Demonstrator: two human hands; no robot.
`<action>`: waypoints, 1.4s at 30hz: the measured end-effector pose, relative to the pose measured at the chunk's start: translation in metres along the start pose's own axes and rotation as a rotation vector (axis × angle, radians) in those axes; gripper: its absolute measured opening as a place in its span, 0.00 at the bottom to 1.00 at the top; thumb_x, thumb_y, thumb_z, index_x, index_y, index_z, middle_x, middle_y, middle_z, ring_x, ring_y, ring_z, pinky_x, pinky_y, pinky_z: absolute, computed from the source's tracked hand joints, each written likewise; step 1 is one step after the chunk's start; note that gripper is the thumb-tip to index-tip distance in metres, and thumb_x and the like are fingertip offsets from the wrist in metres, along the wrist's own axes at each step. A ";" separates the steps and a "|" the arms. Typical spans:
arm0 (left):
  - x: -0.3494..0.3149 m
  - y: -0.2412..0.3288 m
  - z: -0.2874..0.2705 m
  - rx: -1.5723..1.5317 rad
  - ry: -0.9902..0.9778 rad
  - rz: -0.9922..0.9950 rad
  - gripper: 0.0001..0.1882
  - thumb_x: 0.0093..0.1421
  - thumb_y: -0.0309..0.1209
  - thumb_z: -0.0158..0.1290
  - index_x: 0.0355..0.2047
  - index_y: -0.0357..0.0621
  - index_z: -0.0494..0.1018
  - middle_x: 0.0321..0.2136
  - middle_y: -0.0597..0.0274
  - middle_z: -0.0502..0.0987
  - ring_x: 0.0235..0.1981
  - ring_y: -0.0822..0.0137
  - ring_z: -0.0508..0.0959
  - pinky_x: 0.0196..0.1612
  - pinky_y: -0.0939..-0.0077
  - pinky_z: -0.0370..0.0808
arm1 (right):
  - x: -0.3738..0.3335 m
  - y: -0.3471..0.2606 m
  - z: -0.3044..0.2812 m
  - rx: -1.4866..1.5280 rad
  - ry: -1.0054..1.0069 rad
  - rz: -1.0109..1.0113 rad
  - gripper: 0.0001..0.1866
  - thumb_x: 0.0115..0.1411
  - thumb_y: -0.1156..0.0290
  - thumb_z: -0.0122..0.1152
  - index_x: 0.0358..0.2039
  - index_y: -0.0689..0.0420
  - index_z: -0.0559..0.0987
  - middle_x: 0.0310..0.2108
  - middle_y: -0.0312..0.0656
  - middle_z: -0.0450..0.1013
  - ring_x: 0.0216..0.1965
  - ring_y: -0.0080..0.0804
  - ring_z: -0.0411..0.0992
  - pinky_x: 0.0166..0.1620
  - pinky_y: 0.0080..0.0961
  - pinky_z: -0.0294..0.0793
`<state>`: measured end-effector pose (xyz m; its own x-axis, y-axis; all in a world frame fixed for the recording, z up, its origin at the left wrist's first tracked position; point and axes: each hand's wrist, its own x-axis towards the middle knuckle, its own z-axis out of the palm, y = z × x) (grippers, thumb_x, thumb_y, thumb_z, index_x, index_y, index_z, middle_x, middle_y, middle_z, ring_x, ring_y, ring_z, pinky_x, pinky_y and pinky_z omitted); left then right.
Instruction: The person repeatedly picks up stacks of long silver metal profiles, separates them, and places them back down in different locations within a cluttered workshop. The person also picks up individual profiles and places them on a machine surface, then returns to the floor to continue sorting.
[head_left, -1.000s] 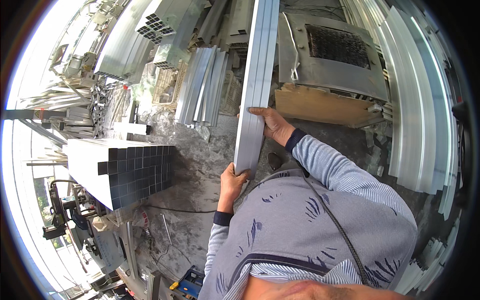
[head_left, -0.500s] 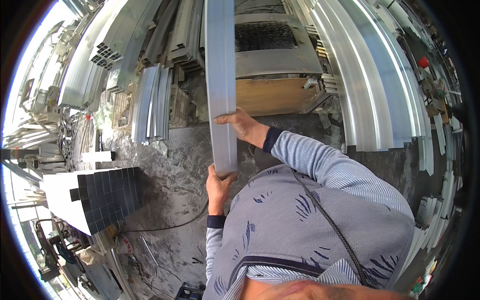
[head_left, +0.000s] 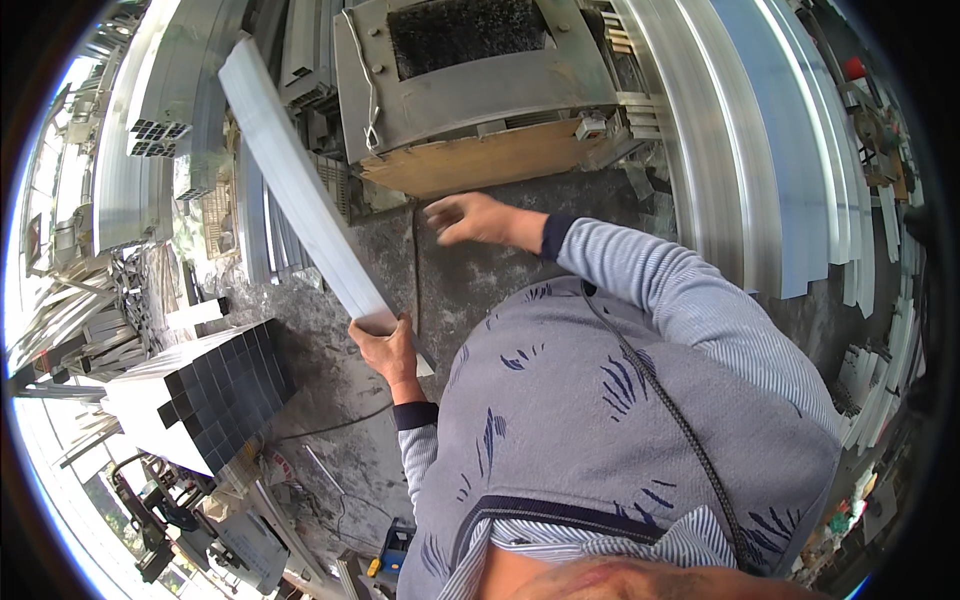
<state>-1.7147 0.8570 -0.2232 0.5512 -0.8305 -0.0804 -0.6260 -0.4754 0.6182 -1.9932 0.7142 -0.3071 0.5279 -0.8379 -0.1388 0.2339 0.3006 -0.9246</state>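
Note:
A long, silvery-white metal profile [head_left: 305, 190] slants from the upper left down toward my body. My left hand [head_left: 387, 358] is closed around its near end, thumb on the right side and fingers on the left. To the right of the profile, my right hand [head_left: 478, 220] hangs in the air with its fingers loosely bent and apart, slightly blurred. Nothing shows in it, and it does not touch the profile.
Ahead stands a grey metal machine [head_left: 470, 85] with a wooden board [head_left: 480, 165] along its front. Long profiles [head_left: 720, 150] lie stacked at the right, with hollow square tubes [head_left: 160, 135] at the upper left. Dark-ended box sections [head_left: 225, 390] form a pile at the left. A cable [head_left: 416, 270] crosses the floor.
My right hand has let go of the profile. In my left hand, the profile has swung leftward from nearly straight ahead to a slant, and the machine ahead shows more fully.

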 end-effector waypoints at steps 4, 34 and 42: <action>-0.014 -0.072 -0.006 0.217 0.007 -0.228 0.46 0.45 0.46 0.74 0.60 0.39 0.68 0.49 0.39 0.83 0.50 0.39 0.84 0.56 0.48 0.78 | -0.078 0.070 -0.141 -0.413 0.730 0.421 0.37 0.56 0.75 0.73 0.66 0.70 0.75 0.53 0.49 0.83 0.47 0.34 0.82 0.44 0.29 0.82; -0.143 -0.165 -0.020 0.168 0.033 -0.480 0.44 0.44 0.45 0.73 0.58 0.36 0.70 0.48 0.38 0.82 0.52 0.39 0.82 0.56 0.49 0.77 | -0.089 0.057 -0.215 0.990 0.989 -0.072 0.10 0.66 0.72 0.64 0.48 0.53 0.84 0.33 0.36 0.83 0.37 0.38 0.82 0.49 0.47 0.82; -0.132 -0.152 -0.004 0.213 0.085 -0.490 0.44 0.44 0.45 0.72 0.58 0.35 0.70 0.48 0.38 0.82 0.52 0.39 0.82 0.56 0.50 0.77 | -0.091 0.052 -0.215 1.158 0.830 -0.238 0.15 0.72 0.68 0.58 0.26 0.55 0.81 0.24 0.37 0.79 0.27 0.35 0.77 0.53 0.47 0.82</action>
<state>-1.6905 1.0403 -0.3030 0.8439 -0.4747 -0.2500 -0.3776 -0.8565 0.3518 -2.2047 0.7084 -0.4188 -0.1406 -0.8168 -0.5596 0.9775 -0.0247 -0.2095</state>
